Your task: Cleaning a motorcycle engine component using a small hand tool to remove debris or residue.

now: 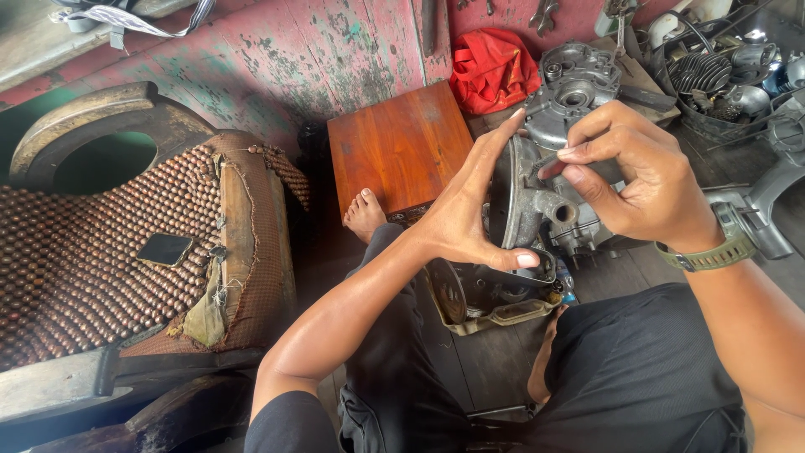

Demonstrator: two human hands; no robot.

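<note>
The left hand (pixel 465 214) grips a grey cast-metal engine cover (pixel 524 201), held on edge above the person's lap: fingers spread up along its rim, thumb hooked under the lower edge. The cover is dull, grimy aluminium with a rounded boss and a short tubular port on its outer face. The right hand (pixel 637 180), with a green wristwatch (pixel 713 247) on its wrist, is pinched shut at the cover's upper edge, thumb and forefinger pressed together on something too small to make out.

Just below the cover, a second, darker casing (pixel 486 294) rests against the person's black trousers. A third casting, a grey crankcase half (pixel 570 84), lies on the floor beyond the hands. One wooden box (pixel 402 147) with a polished reddish top stands beside a bare foot (pixel 365 214), and one crumpled red cloth (pixel 490 67) lies behind it against the peeling pink-and-green wall (pixel 277 59). At the left is one seat with a brown beaded cover (pixel 92 252), and one dark phone (pixel 163 249) lies flat on it. A basket of engine parts (pixel 721 92) sits at the upper right.
</note>
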